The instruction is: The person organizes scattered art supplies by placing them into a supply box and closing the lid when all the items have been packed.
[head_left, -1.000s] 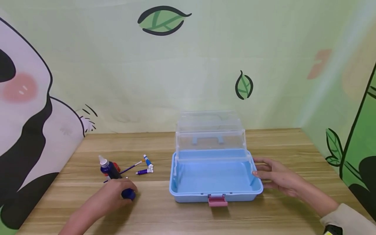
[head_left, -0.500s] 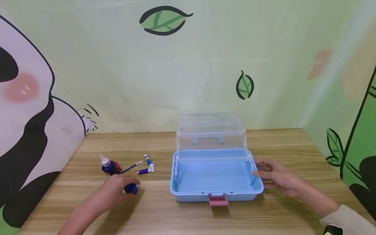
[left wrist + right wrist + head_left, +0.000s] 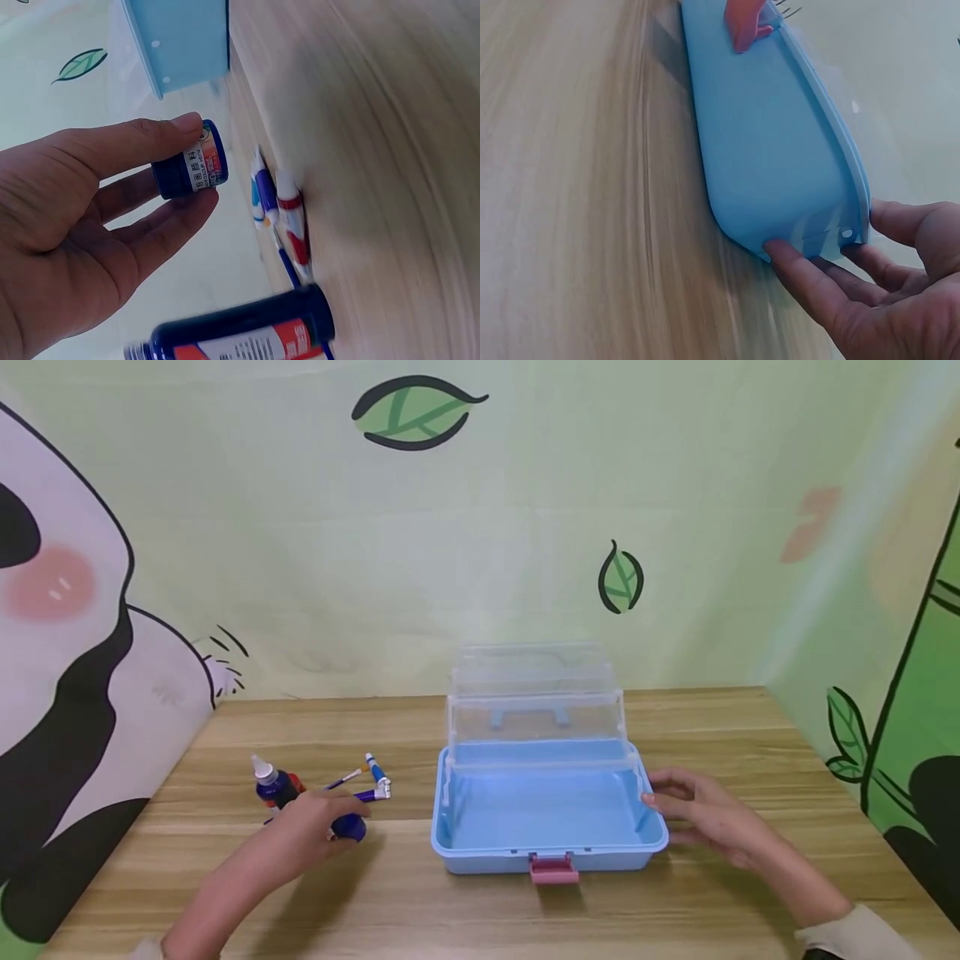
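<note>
My left hand (image 3: 300, 831) pinches a small dark-blue paint jar (image 3: 191, 161) between thumb and fingers, above the table. The jar has a printed label facing the left wrist camera. On the table beyond this hand stands a dark-blue paint bottle (image 3: 279, 787) with a white nozzle, partly hidden by the hand. My right hand (image 3: 712, 818) holds the right end of a light-blue storage box (image 3: 487, 865), thumb at the rim and fingers against the outer wall. The box's transparent lid (image 3: 536, 672) stands raised at the back, and its inside holds nothing visible.
Left of the box lie two small paint tubes (image 3: 377, 770) and a thin paintbrush (image 3: 345, 778). A red-and-white tube or marker (image 3: 294, 217) lies near them. A pink latch (image 3: 554, 870) sticks out at the box's front. A printed wall bounds the wooden table behind.
My left hand has moved slightly right and away from me with the paint jar, towards the box. The right hand stays at the box's right end.
</note>
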`<action>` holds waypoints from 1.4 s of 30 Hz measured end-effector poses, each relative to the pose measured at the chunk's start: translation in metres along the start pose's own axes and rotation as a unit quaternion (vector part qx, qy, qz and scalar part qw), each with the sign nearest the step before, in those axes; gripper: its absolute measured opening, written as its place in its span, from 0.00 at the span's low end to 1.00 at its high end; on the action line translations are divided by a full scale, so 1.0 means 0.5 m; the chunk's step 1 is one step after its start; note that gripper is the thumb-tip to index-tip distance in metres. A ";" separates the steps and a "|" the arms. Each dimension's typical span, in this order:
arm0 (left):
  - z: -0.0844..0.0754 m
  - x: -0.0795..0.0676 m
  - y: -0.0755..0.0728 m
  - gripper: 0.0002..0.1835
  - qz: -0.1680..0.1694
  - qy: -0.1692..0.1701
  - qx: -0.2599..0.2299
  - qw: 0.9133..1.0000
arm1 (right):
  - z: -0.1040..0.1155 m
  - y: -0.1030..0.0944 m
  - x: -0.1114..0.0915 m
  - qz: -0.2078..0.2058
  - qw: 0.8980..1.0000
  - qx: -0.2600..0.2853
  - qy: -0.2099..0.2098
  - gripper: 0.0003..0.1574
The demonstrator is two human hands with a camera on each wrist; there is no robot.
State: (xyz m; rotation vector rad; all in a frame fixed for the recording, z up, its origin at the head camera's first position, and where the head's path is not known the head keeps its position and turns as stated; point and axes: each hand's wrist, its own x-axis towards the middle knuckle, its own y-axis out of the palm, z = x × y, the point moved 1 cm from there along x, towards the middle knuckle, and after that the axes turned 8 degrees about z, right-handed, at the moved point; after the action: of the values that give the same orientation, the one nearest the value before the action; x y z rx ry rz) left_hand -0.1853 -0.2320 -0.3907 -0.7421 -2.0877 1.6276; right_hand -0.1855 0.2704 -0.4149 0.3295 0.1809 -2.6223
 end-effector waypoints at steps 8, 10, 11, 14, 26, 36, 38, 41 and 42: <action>-0.017 0.029 -0.006 0.16 0.006 0.024 -0.001 1.000 | -0.003 0.006 0.002 -0.006 1.000 -0.004 -0.004 0.40; -0.020 0.039 -0.010 0.16 0.003 0.025 -0.002 1.000 | -0.004 0.007 0.000 -0.009 1.000 -0.003 -0.004 0.40; -0.022 0.044 -0.012 0.17 0.001 0.023 -0.007 1.000 | -0.005 0.008 0.000 -0.009 1.000 -0.002 -0.005 0.40; -0.029 0.057 -0.018 0.18 -0.009 0.013 -0.019 1.000 | -0.008 0.009 -0.003 -0.015 1.000 -0.005 -0.004 0.40; -0.035 0.091 -0.047 0.17 -0.033 0.022 -0.035 0.999 | -0.010 0.011 -0.004 -0.033 0.999 -0.010 0.011 0.40; -0.049 0.121 -0.074 0.17 -0.028 0.033 -0.003 0.999 | -0.009 0.013 -0.004 -0.028 1.000 -0.013 -0.002 0.38; -0.053 0.127 -0.079 0.16 -0.034 0.031 -0.001 0.999 | -0.008 0.013 -0.004 -0.029 0.999 -0.015 -0.002 0.38; -0.056 0.134 -0.087 0.15 -0.038 0.030 -0.006 0.999 | -0.007 0.013 -0.005 -0.031 0.999 -0.017 0.000 0.39; -0.056 0.137 -0.090 0.15 -0.038 0.031 -0.006 0.999 | -0.007 0.014 -0.005 -0.030 0.999 -0.016 0.002 0.39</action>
State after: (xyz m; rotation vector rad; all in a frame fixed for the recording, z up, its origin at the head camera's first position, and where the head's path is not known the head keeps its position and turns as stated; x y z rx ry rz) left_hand -0.2297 -0.1767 -0.3413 -0.7002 -2.0577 1.5346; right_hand -0.1791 0.2661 -0.4179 0.3222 0.2382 -2.6751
